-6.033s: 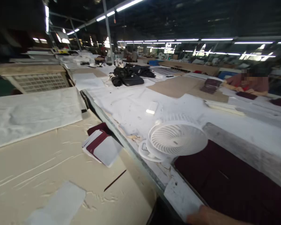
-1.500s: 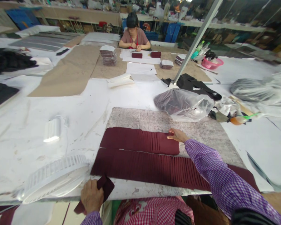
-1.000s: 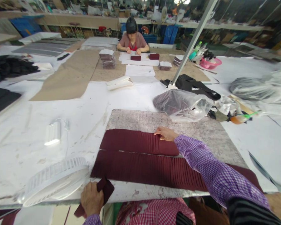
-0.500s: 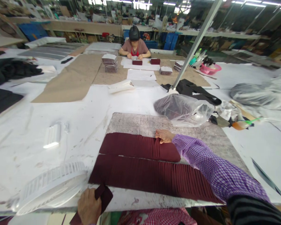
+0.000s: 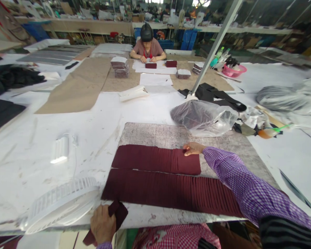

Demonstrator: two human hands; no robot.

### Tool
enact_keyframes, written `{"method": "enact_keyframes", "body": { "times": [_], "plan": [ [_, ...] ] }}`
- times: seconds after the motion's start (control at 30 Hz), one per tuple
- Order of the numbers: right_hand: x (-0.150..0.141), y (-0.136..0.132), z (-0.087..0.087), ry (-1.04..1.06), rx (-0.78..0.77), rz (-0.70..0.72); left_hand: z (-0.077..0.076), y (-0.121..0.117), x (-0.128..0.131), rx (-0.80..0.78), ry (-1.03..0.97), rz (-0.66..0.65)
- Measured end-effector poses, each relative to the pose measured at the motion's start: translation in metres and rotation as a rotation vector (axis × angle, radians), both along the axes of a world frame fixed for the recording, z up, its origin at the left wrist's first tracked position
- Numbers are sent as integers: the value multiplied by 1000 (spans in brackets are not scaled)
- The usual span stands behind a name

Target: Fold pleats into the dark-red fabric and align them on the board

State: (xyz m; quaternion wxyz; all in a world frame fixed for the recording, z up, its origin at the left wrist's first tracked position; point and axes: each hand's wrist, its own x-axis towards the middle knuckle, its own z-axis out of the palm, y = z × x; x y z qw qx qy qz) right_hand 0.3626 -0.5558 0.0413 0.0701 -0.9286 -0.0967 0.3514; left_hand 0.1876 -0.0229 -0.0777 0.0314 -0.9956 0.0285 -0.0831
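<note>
My left hand (image 5: 103, 224) is closed around a few dark maroon fabric pieces (image 5: 121, 216) at the table's front edge. Two long rows of overlapping maroon pieces lie on a grey-stained board (image 5: 145, 133). At the right end of the far row (image 5: 145, 158), my right hand (image 5: 194, 148) has its fingers bent over the back edge of the top fabric piece (image 5: 190, 164), thumb and fingertips touching it. The near row (image 5: 171, 190) stretches further right, under my purple checked sleeve (image 5: 233, 176), which hides part of it.
A white fan (image 5: 64, 205) lies at front left, near a white corded device (image 5: 60, 149). Behind the board are a clear plastic bag (image 5: 204, 117) and a slanted metal pole (image 5: 215, 48). Across the table a person (image 5: 148, 48) handles maroon pieces among stacks (image 5: 120, 67).
My right hand has moved right along the far row, and the raised fold in the top piece now lies flatter. My left hand still holds its pieces; the view has shifted slightly.
</note>
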Motion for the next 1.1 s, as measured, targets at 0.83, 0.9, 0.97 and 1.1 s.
{"method": "enact_keyframes", "body": {
  "times": [0.83, 0.9, 0.97, 1.1],
  "plan": [
    [11, -5, -6, 150, 53, 17, 0, 0, -1, 19, 54, 5],
    [13, -4, -5, 151, 44, 23, 2, -1, -1, 17, 55, 4],
    [14, -3, -6, 145, 31, 25, 2, -1, 0, 15, 53, 5],
    [15, 1, -9, 84, -4, 10, 0, 0, 0, 9, 48, 8]
  ]
}}
